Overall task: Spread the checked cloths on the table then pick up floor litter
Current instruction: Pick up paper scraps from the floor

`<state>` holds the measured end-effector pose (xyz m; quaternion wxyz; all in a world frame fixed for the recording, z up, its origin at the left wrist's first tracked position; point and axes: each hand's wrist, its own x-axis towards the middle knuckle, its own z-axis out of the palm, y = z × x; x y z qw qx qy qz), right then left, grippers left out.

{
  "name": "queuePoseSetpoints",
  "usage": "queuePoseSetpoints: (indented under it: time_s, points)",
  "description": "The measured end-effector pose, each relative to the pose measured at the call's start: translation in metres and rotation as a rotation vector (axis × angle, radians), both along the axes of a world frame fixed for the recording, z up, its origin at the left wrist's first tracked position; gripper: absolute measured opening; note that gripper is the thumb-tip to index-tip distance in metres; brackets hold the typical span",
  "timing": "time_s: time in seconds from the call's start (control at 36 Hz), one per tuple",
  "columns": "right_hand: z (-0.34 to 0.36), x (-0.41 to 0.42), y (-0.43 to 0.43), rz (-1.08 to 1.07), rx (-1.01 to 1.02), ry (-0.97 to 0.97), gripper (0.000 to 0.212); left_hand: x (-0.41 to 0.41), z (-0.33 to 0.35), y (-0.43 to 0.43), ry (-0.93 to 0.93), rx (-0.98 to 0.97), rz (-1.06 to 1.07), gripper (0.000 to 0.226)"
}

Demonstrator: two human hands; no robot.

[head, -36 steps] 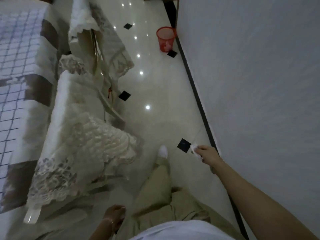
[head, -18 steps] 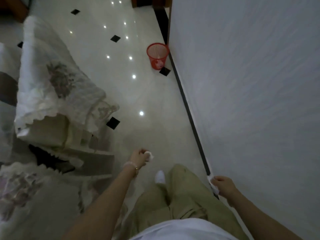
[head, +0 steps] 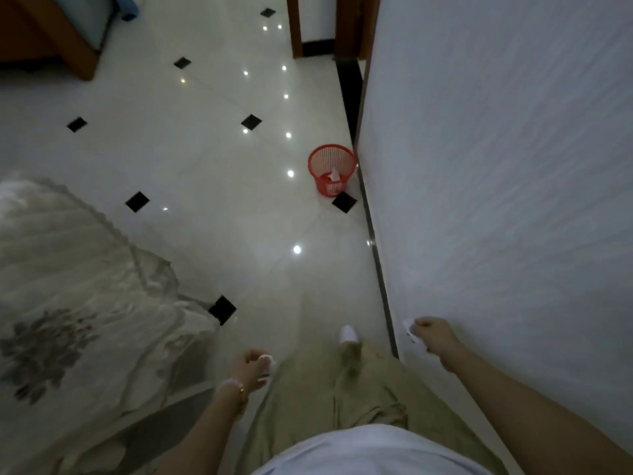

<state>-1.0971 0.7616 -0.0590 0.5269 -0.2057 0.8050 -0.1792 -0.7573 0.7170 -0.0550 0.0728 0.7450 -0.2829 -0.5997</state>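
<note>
- While both hands carry litter, the pick-up step looks well along: left hand (head: 251,366), low centre, curls round a small white scrap (head: 268,358); right hand (head: 433,337), lower right, pinches another white piece (head: 410,332) beside the wall (head: 496,166).
- Mid-frame, against that wall, a red basket (head: 331,166) stands on the floor (head: 205,149), well apart from the hands, with white paper (head: 333,176) inside.
- Next move, by my reading: walk to the basket and release both scraps over its rim.
- Out of frame: checked cloths and the surface, so the spreading cannot be checked.
- Motion blur throughout. The lace-draped furniture (head: 68,286), lower left, is cut by the edge. Further litter cannot be ruled out.
</note>
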Motion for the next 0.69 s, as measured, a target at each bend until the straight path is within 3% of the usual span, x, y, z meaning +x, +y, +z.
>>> queuePoseSetpoints:
  time_s: [0.06,0.17,0.31,0.39,0.42,0.47,0.58,0.69]
  points:
    - [0.016,-0.007,-0.059,-0.003,-0.067,-0.032,0.020,0.002,-0.002,-0.016,-0.022,0.047,0.058,0.015]
    - [0.022,-0.020,-0.154,-0.055,-0.149,-0.100,0.039,-0.002,-0.007,-0.048,-0.069,0.098,0.104,0.013]
    - [0.011,-0.033,-0.230,-0.108,-0.130,-0.099,0.043,-0.009,-0.017,-0.113,-0.162,0.140,0.096,0.006]
    - [0.001,-0.048,-0.260,-0.126,-0.084,-0.088,0.037,-0.014,-0.029,-0.174,-0.181,0.145,0.046,0.030]
    - [-0.003,-0.054,-0.269,-0.129,-0.060,-0.085,0.031,-0.020,-0.029,-0.197,-0.169,0.148,0.060,0.039]
    - [-0.011,-0.065,-0.284,-0.137,0.006,-0.049,0.021,-0.032,-0.031,-0.249,-0.141,0.133,0.096,0.030]
    - [-0.013,-0.080,-0.313,-0.224,0.083,0.010,0.025,-0.063,-0.027,-0.360,-0.045,0.090,0.095,0.012]
    - [-0.018,-0.089,-0.361,-0.261,0.104,-0.001,0.022,-0.107,-0.025,-0.455,0.048,0.008,0.001,0.016]
